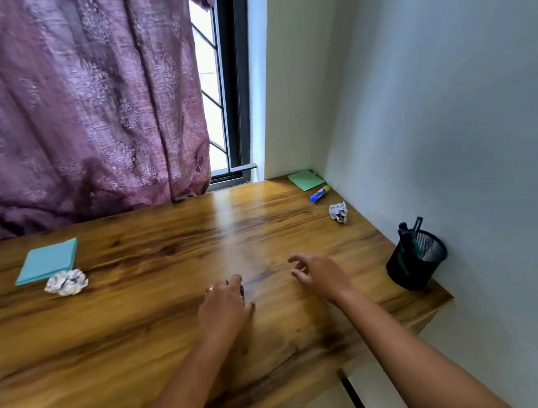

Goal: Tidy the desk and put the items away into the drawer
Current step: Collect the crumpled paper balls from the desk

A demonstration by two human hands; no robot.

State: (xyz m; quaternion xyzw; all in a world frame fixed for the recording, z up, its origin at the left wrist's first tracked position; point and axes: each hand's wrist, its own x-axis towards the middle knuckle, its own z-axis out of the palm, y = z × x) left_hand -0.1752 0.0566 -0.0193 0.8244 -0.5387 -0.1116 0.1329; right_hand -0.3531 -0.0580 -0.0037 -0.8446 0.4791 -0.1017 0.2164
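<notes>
L hand (224, 303) sits low on the tabletop (163, 359) near centre, fingers curled down over a small dark item (241, 292). It looks like a pinch grip, but blur hides what the item is. R hand (319, 274) hovers just at its 3 o'clock, fingers spread & loosely bent, holding nothing.

Step in hand, my read: lift that item off the wood & take it to the drawer. To do it well, get fingertips under its edge before lifting, since the surface is glossy & a thin thing prob. slides. R hand can act as a stop if it skates. Drawer isn't clearly in view; a dark slot (354, 392) in the white unit at 5 o'clock, below the tabletop edge, may be it, can't tell.

Left to clear, w/ the hands as centre:
- 9–10 o'clock: teal pad (48, 262) w/ a paper ball (66, 281) right against it.
- 1 o'clock, by the wall corner: green notes (306, 180), glue stick (320, 194), 2nd paper ball (338, 212).
- 3 o'clock: mesh pen cup (417, 258).

Glue stick is round & prob. rolls, so grab it across the barrel.
</notes>
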